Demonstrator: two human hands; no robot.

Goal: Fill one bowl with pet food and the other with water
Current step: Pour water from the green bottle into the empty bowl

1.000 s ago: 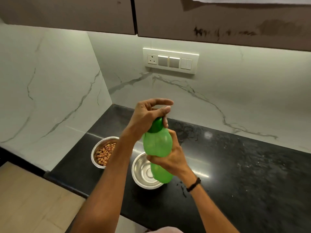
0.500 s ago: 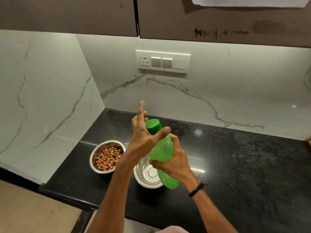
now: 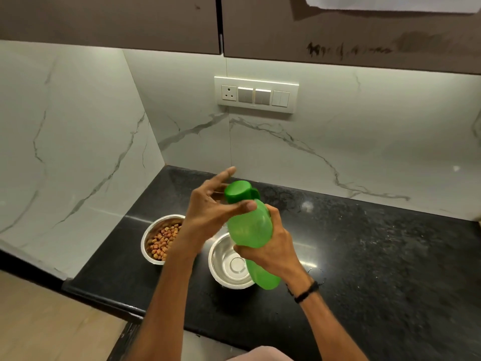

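A green plastic bottle (image 3: 250,227) with a green cap (image 3: 238,191) is held tilted above the counter, my right hand (image 3: 273,248) gripping its middle. My left hand (image 3: 210,212) is at the bottle's neck with fingers spread, its thumb resting just under the cap. Below the bottle stands an empty steel bowl (image 3: 229,264). To its left a second steel bowl (image 3: 153,233) holds brown pet food pellets (image 3: 162,241), partly hidden by my left forearm.
The bowls stand on a black stone counter (image 3: 364,256) in a corner of white marble walls. A switch panel (image 3: 256,94) is on the back wall, under dark cupboards (image 3: 338,27). The counter's front edge (image 3: 104,298) drops to a pale floor at lower left.
My left hand came off the cap, where it was closed a second ago, and now has its fingers spread beside the neck. The bottle leans a little more to the left.
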